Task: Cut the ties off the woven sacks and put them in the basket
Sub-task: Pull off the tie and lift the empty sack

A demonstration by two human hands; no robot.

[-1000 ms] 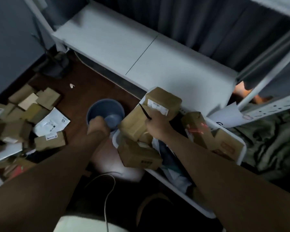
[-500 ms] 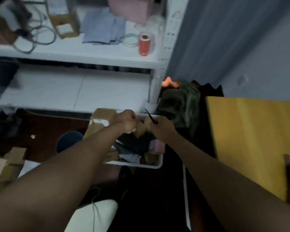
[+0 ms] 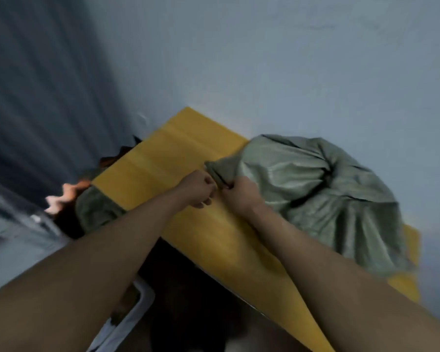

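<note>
A full grey-green woven sack [image 3: 323, 199] lies on a yellow tabletop [image 3: 178, 153] against the wall. Its gathered neck [image 3: 214, 168] points left toward both my hands. My left hand [image 3: 197, 190] is curled into a fist and grips the neck end from the left. Touching the sack just right of it, my right hand [image 3: 240, 196] is curled round the black scissors, of which only a dark tip shows between the hands. The tie itself is hidden by my fingers. A corner of the white basket [image 3: 144, 298] shows at the lower left.
A second green sack [image 3: 94, 212] lies below the table's left end, beside something orange [image 3: 69, 191]. A dark curtain [image 3: 43, 97] hangs at the left and a pale wall stands behind the table. The floor under the table is dark.
My view swung right from the basket of parcels to the yellow table. Both hands moved from the basket to the sack's neck, the right still carrying the scissors.
</note>
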